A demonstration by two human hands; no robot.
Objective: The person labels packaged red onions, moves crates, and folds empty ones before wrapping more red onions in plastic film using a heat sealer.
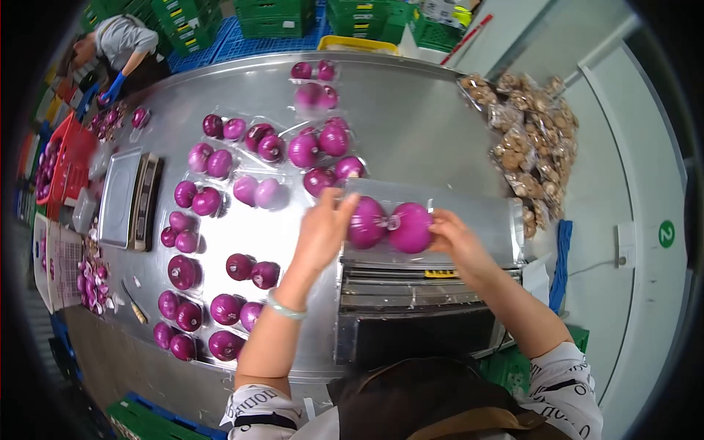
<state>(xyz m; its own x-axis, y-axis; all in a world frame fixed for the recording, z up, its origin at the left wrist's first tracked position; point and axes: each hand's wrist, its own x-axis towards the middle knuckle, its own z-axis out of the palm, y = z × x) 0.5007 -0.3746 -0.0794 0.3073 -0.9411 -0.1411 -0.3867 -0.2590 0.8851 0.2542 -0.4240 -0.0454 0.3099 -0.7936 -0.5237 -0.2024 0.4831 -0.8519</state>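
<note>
Two large red onions [409, 228] sit side by side in a clear pack between my hands, above the film-wrapping machine [433, 297]. My left hand [323, 226] grips the pack's left end, thumb and fingers beside the left onion. At the other end, my right hand [463, 242] has its fingertips closed on the pack's edge, against the right onion. Clear film or a smooth plate [469, 213] stretches behind the onions. Just past my left fingers lies another pack of red onions [320, 180] on the steel table.
Several packs of red onions [220, 163] cover the table's left half. A scale [125, 198] and a knife [137, 312] lie farther left. Bagged mushrooms [539, 139] are piled at right. A co-worker [128, 48] in blue gloves stands at the far left, near a red crate [70, 165].
</note>
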